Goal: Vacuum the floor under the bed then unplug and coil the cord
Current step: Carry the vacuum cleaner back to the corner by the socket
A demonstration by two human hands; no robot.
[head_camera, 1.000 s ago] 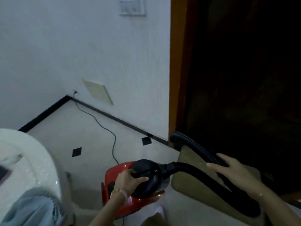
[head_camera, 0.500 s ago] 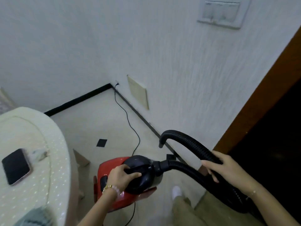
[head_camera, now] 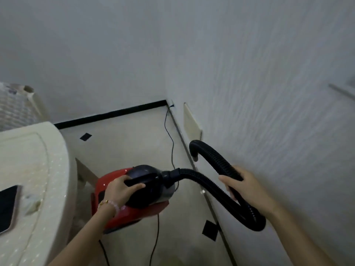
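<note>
A red and black canister vacuum [head_camera: 113,208] hangs above the floor at the lower middle. My left hand [head_camera: 120,189] grips its black top handle. A black ribbed hose [head_camera: 203,179] leaves the vacuum's front, loops down to the right and curves back up, its open end near the wall. My right hand [head_camera: 244,189] is closed around the hose's upper stretch. A thin black cord [head_camera: 171,143] runs along the floor to a plug [head_camera: 171,106] in the far corner of the wall. More cord hangs below the vacuum.
A cream plastic table [head_camera: 34,169] stands at the left with a dark phone [head_camera: 7,204] on it. A woven basket [head_camera: 13,106] sits behind it. The white wall [head_camera: 269,93] is close on the right, with a cream panel [head_camera: 192,123] near the floor.
The view has swung left, away from the dark doorway and toward the corner with the plug. Both hands keep their hold on the vacuum handle and the hose.
</note>
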